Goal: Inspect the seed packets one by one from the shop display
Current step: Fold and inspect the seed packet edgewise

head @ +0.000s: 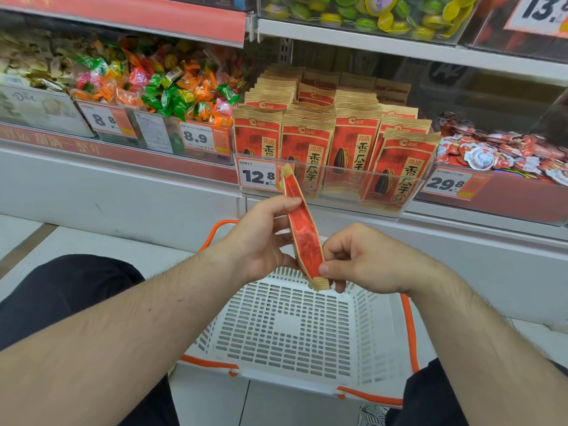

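A red and tan seed packet is held edge-on in front of me, above the basket. My left hand grips its upper and middle part, fingers curled round it. At the packet's lower tan end, my right hand pinches it between thumb and fingers. Several rows of identical seed packets stand upright in a clear display bin on the shelf just beyond, behind a 12.8 price tag.
A white slotted shopping basket with orange handles sits on the floor between my knees. Bins of wrapped sweets lie left of the packets, red-wrapped snacks to the right. A higher shelf holds green and yellow sweets.
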